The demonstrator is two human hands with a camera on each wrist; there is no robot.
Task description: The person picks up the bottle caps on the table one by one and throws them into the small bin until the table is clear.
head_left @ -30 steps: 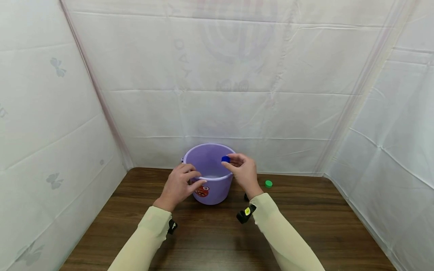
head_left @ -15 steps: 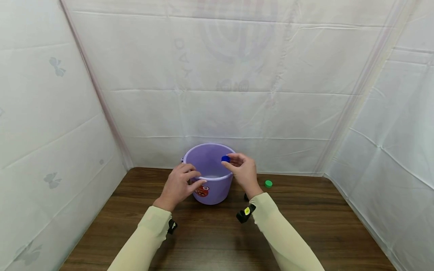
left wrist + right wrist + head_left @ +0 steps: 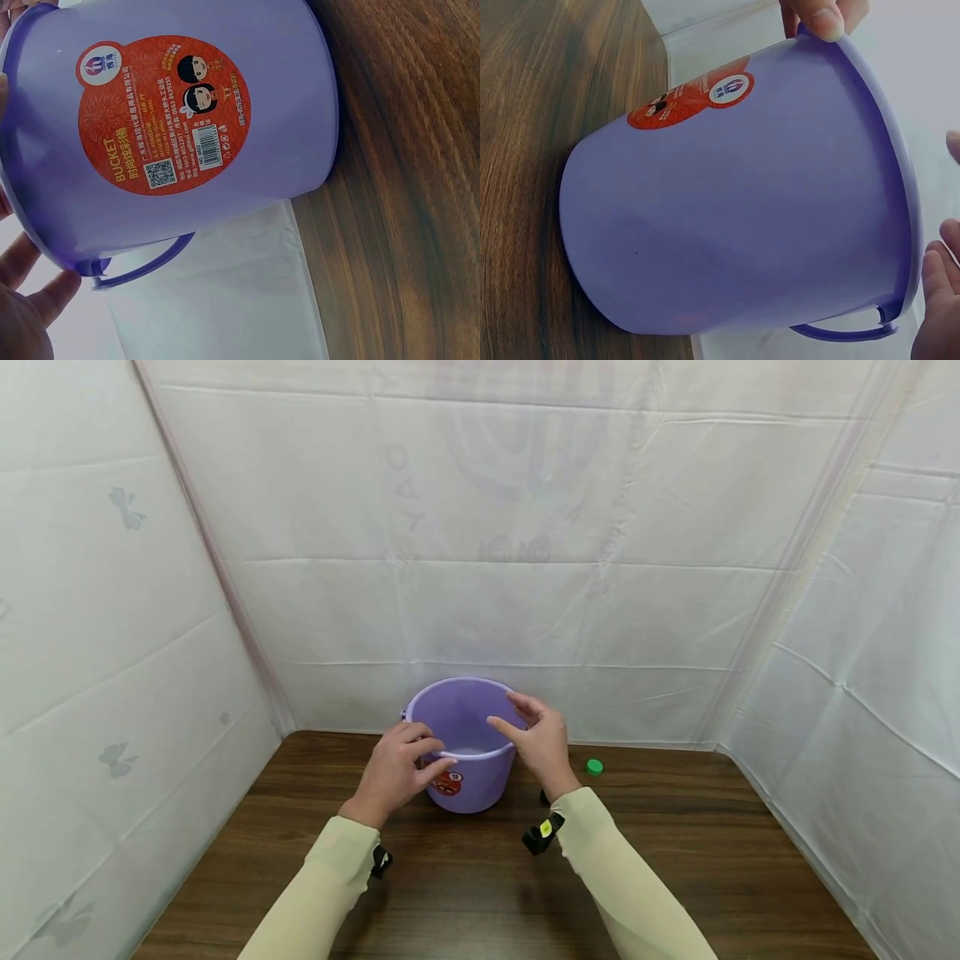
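A purple bucket (image 3: 472, 787) with a red label (image 3: 169, 112) stands upright on the table. My left hand (image 3: 393, 768) holds its near left rim; in the right wrist view the thumb (image 3: 825, 22) presses the rim from outside. My right hand (image 3: 542, 742) hovers over the right part of the bucket's mouth, thumb and fingers spread apart with nothing between them. The bucket's handle (image 3: 847, 334) hangs down beside its wall. In the head view no blue cap shows, and the near wall hides part of the bucket's bottom.
A green cap (image 3: 594, 767) lies on the brown wooden table (image 3: 465, 902), right of the bucket. Something small and black (image 3: 544, 797) shows partly behind my right wrist. White sheeting (image 3: 480, 610) encloses the back and both sides.
The blue cap pinched in my right hand has been let go over the bucket and is out of sight. My right fingers have spread. My left hand and the bucket stay put.
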